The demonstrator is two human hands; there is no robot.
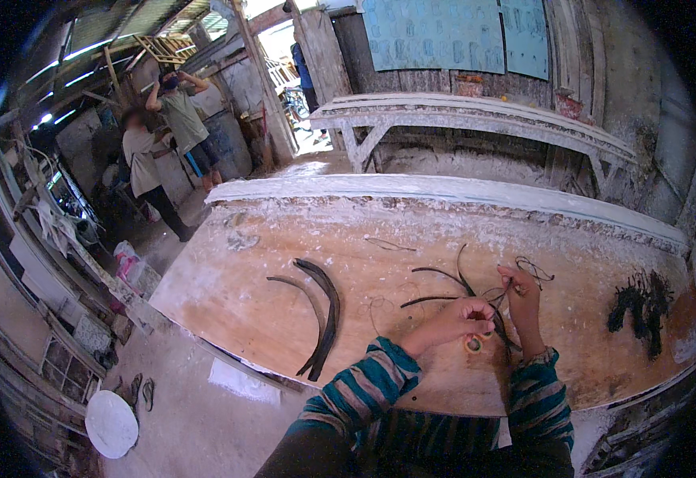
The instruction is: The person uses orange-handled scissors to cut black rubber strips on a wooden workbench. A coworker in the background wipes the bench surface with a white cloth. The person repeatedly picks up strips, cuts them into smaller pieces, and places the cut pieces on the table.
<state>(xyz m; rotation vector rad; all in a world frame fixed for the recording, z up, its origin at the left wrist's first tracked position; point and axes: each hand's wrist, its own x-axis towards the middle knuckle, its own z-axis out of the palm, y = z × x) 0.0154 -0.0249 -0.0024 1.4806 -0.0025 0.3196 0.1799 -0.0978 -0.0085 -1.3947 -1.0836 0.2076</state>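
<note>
Over the right half of the wooden tabletop, my left hand has its thumb and fingers closed together; what lies between them is hidden. Beside it my right hand is raised, pinching a thin dark strand that loops in the gap between the hands. Several narrow black strips fan out beneath and behind my fingers, and one runs down between the hands. Just below my left hand sits a small ring-shaped thing. A thin wire-like loop lies beyond my right hand.
Curved black strips lie on the left of the table. A tangled black bundle rests at its right end. A whitish raised ledge borders the far side, with a bench behind. Two people stand back left.
</note>
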